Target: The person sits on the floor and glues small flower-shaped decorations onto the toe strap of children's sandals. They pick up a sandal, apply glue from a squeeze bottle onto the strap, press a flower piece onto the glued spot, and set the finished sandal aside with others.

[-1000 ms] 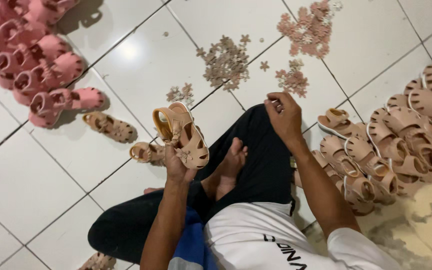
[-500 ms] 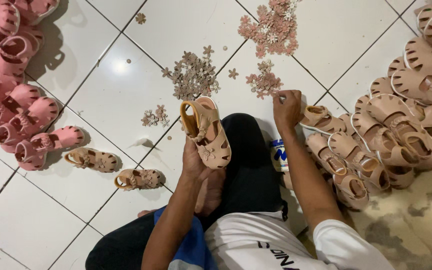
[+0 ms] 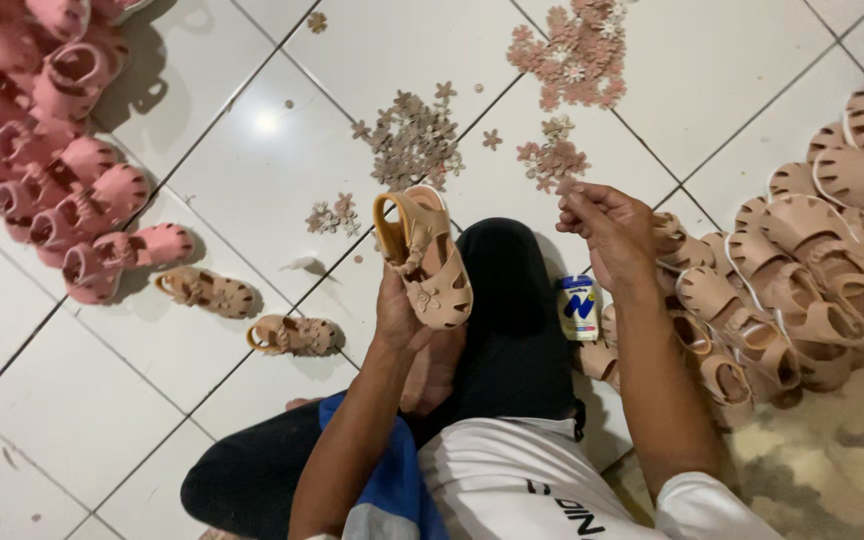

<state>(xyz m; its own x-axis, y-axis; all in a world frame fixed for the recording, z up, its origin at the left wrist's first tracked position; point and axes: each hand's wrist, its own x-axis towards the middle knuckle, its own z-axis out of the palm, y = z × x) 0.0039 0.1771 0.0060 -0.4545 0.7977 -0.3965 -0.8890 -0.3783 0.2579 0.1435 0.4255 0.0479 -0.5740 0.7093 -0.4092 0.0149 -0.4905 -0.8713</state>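
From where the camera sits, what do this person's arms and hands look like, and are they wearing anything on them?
Both hands, the left hand and the right hand, are bare: no gloves, and no rings or watch that I can make out. The forearms are uncovered too. A short white sleeve covers the right upper arm; blue cloth lies by the left elbow.

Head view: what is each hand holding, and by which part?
The left hand holds a beige child's sandal from below, gripping its toe end. The right hand has its fingertips pinched together, apparently on something tiny; it is too small to identify.
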